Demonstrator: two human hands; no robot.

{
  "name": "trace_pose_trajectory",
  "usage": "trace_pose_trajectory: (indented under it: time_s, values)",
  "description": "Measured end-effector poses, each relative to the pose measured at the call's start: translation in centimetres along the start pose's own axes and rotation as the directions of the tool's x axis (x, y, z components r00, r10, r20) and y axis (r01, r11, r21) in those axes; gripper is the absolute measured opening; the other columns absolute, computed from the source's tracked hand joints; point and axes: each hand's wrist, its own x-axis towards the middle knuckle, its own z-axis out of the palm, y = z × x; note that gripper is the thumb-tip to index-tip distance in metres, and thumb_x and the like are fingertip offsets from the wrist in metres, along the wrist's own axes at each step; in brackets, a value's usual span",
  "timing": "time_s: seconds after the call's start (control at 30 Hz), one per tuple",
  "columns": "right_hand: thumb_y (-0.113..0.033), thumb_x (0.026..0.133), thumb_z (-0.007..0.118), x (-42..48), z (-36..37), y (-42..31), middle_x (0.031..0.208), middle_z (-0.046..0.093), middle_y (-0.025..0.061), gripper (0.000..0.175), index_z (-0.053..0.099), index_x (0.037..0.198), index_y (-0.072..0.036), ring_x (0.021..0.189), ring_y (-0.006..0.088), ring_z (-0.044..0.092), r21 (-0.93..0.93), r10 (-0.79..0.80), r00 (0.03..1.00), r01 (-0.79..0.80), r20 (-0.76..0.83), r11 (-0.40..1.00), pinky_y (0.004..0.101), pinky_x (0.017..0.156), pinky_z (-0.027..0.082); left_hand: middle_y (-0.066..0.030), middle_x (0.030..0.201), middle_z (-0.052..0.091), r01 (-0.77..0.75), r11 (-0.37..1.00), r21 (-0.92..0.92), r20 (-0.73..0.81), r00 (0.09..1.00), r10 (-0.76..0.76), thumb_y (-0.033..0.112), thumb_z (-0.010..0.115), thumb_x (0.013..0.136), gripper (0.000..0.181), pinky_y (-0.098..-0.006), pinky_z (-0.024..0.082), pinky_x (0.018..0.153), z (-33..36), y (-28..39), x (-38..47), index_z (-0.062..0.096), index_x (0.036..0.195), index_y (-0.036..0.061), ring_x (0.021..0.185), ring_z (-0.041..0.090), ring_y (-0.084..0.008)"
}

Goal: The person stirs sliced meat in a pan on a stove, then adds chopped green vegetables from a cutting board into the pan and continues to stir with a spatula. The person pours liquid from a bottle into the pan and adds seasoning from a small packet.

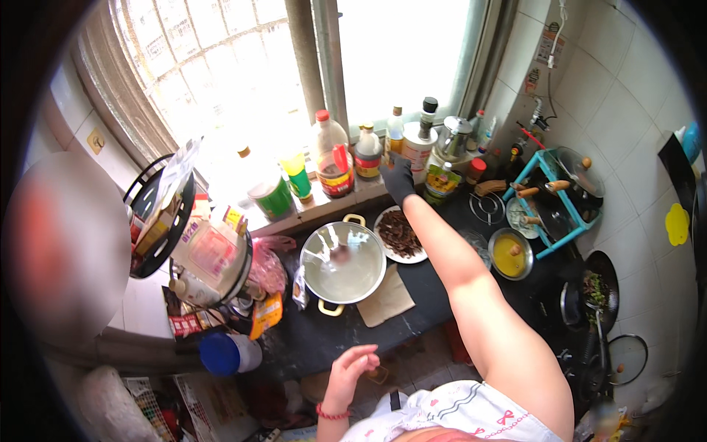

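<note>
My right hand point(399, 179), in a black glove, reaches over the counter to the windowsill. Its fingers are by a slim bottle with amber liquid point(394, 131), and whether they grip it is hidden. Just left of the hand is a dark sauce bottle point(368, 152); to its right stands a white container with a red-printed label point(417, 145). Below the wrist lies a white plate point(418, 257) of dark brown dried strips point(399, 233). My left hand point(353, 367), bare with a red bead bracelet, hangs at the counter's front edge, fingers loosely bent and holding nothing.
A two-handled metal pot point(342, 282) stands beside a brown paper sheet point(386, 298). Right of my forearm are a bowl of yellow liquid point(509, 259), a blue rack point(558, 238) with lids, and a wok point(602, 287). Left is a loaded black tiered rack point(157, 265).
</note>
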Motion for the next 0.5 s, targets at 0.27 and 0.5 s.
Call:
trace_pose_trajectory:
  time_s: [0.27, 0.5]
  values:
    - [-0.045, 0.077, 0.054, 6.6, 5.9, -0.4, 0.09, 0.057, 0.0223, 0.046, 0.06, 0.088, -0.001, 0.09, 0.037, 0.053, -0.035, 0.101, 0.991, -0.098, 0.083, 0.995, 0.0405, 0.077, 0.041, -0.0081, 0.091, 0.059, 0.026, 0.997, -0.071, -0.206, 0.978, -0.04, 0.007, 0.046, 0.085, 0.026, -0.023, 0.044, 0.076, -4.9, -1.4, -2.3, 0.053, 0.108, -0.0043, 0.085, 0.056, -0.0128]
    - [-0.014, 0.08, 0.056, -1.8, -7.2, -4.8, 0.074, 0.05, 0.0145, 0.013, 0.053, 0.082, -0.001, 0.073, 0.0312, 0.052, 0.14, -0.471, 0.865, 0.495, -0.171, 0.858, 0.0352, 0.066, 0.041, -0.0076, 0.09, 0.06, -0.069, 0.961, 0.267, 0.09, 0.995, 0.047, 0.009, 0.049, 0.085, 0.025, -0.0241, 0.044, 0.075, -0.7, 3.8, 1.5, 0.054, 0.107, -0.0017, 0.084, 0.056, -0.0136]
